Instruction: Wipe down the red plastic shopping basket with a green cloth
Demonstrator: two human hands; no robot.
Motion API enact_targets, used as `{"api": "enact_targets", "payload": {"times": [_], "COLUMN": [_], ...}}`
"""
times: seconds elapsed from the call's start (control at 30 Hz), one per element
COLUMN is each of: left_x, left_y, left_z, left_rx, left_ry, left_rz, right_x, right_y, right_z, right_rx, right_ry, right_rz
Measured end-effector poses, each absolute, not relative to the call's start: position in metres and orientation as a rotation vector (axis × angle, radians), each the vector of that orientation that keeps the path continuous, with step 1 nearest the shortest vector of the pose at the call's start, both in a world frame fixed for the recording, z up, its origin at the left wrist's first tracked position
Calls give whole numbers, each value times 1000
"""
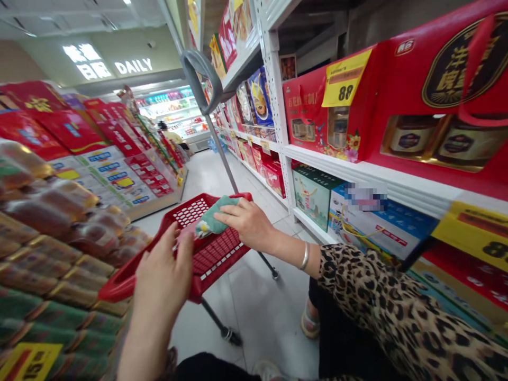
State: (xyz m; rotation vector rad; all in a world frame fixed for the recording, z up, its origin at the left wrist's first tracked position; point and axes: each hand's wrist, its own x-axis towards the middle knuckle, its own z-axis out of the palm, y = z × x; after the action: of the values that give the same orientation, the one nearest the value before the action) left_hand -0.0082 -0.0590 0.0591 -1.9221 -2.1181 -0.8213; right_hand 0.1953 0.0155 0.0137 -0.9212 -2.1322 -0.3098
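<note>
The left hand (164,267) is above the near side of the red shopping cart (119,283), forearm bare, fingers bent. The right hand (250,219) reaches over the cart's far side, back upward, fingers lightly bent.

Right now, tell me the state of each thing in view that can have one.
Soft green patterned cloth: bunched.
Right hand: laid over the cloth.
Left hand: fingers bent, grip unclear.
Red perforated plastic basket: raised on wheeled legs.
Grey looped handle: up on its pole.
White "DAILY" sign: lit.
</note>
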Motion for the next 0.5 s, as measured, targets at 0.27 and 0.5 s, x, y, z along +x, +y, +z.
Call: {"api": "enact_targets", "payload": {"times": [0.27,0.5], "left_x": [35,-33], "left_y": [-11,14], "left_z": [38,13], "left_rx": [-1789,-1866], "left_ry": [-2107,-1886], "left_rz": [-653,-945], "right_x": [243,268], "right_y": [42,93], "right_z": [-1,-31], "right_rx": [-1016,-1145], "right_ry": [-1802,-1561], "right_rz": [-205,19]}}
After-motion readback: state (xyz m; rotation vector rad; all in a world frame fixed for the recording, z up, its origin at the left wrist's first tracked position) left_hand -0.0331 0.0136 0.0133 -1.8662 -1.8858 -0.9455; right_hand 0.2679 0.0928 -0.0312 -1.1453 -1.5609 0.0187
